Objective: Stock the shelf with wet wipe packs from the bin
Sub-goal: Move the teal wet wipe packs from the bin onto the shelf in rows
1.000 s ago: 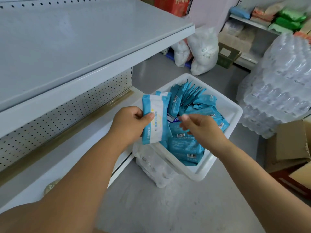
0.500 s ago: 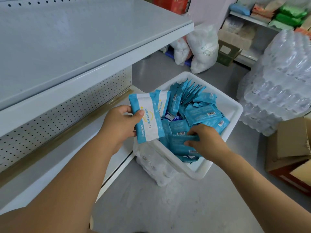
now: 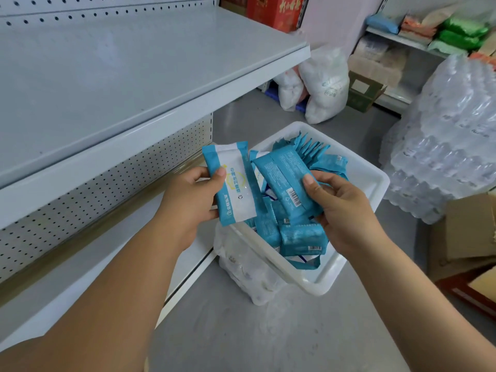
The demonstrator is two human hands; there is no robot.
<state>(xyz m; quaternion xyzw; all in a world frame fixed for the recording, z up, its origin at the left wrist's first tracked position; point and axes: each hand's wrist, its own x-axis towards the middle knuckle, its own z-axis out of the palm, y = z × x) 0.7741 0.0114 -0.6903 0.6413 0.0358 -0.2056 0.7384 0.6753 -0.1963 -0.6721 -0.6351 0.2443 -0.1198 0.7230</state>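
the left hand point(image 3: 188, 202) is gripping a white-faced pack point(image 3: 237, 189), thumb across its front and fingers curled behind. it is holding the pack upright over the left corner of the white bin point(image 3: 377, 183), long axis running up and down with a slight lean toward the shelving. the right hand point(image 3: 346, 213) is pinching a second pack point(image 3: 281, 178), barcode side up, by its lower end. that pack is slanting, its free end pointing up and left toward the first one. the two are sitting close side by side, though i cannot tell whether they are touching. the remaining packs point(image 3: 300, 240) are lying heaped along the bin's near side and standing on edge toward its far corner.

the coming move is turning on one thing, as i am reading it: the shelving is lying to the left of both hands. the upper shelf point(image 3: 134, 76) is sitting up and to the left, its front edge above hand height. the lower shelf point(image 3: 80, 264) is running just beside the left wrist. the left hand is the nearer one to either board, so its pack is probably going first, carried leftward over a front edge. the right hand's pack is having farther to travel, across the bin's left rim, and is likely needing a turn to stand like its partner.
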